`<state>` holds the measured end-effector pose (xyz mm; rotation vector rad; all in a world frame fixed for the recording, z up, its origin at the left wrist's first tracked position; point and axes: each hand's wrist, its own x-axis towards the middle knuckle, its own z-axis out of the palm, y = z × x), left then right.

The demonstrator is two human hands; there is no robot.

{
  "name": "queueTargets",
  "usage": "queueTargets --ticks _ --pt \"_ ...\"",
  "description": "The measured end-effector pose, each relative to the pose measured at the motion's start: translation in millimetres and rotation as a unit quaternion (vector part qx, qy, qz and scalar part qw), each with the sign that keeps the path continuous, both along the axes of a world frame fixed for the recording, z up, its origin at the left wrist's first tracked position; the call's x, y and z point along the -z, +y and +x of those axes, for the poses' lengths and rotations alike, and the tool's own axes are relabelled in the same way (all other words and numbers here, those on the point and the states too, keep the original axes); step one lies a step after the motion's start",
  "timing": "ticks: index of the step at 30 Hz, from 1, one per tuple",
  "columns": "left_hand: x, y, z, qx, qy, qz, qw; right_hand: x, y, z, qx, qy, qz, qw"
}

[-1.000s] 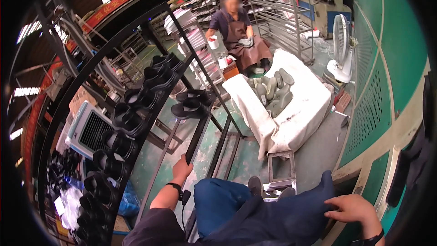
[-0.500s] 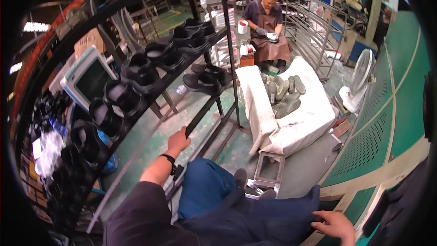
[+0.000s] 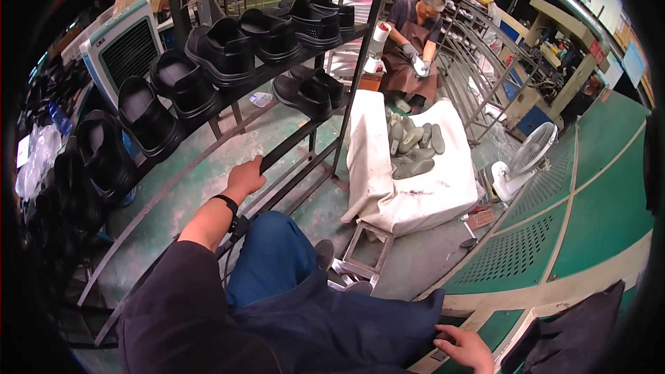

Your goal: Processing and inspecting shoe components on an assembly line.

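Nearest the camera, the person's right hand (image 3: 465, 346) rests at the lower right on the edge of a dark blue apron (image 3: 346, 325) spread across the lap, fingers loosely curled on the cloth, pinching nothing. Up and left of it, the left hand (image 3: 245, 179), a black band on its wrist, is wrapped around a lower rail of the black metal rack (image 3: 291, 142), fingers pressed together around the bar. A blue-trousered knee sits just below that hand.

The rack runs from near left to far centre. Black shoes (image 3: 222, 48) stand in a row on its upper shelf, and one more pair lies on a lower level near the upright post. A white fan-fronted cooler (image 3: 121, 45) stands behind the rack at left.

To the right of the rack, a low table draped in white cloth (image 3: 409, 180) carries a cluster of grey insoles (image 3: 412, 149). A small white floor fan (image 3: 526, 159) stands just right of it on the green floor.

Farther back, a seated co-worker (image 3: 415, 41) in a brown apron handles something white in both hands; what it is cannot be told.
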<state>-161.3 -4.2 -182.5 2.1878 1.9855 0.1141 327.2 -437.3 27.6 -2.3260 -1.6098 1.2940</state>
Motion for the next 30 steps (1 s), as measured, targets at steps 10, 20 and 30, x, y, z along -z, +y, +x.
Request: queueTargets --ticks 10,20,30 --pt "0.0 -1.2 2.7 -0.001 0.009 0.002 1.0 0.5 -5.1 5.8 -0.004 0.004 0.007 1.0" --pt "-0.9 -0.8 5.8 0.003 0.01 0.002 1.0 7.4 -7.0 10.4 0.137 0.109 0.149 0.973" --pt "-0.5 0.2 5.6 0.0 0.01 -0.001 1.0 11.6 -8.8 17.3 -0.024 0.081 0.146 0.986"
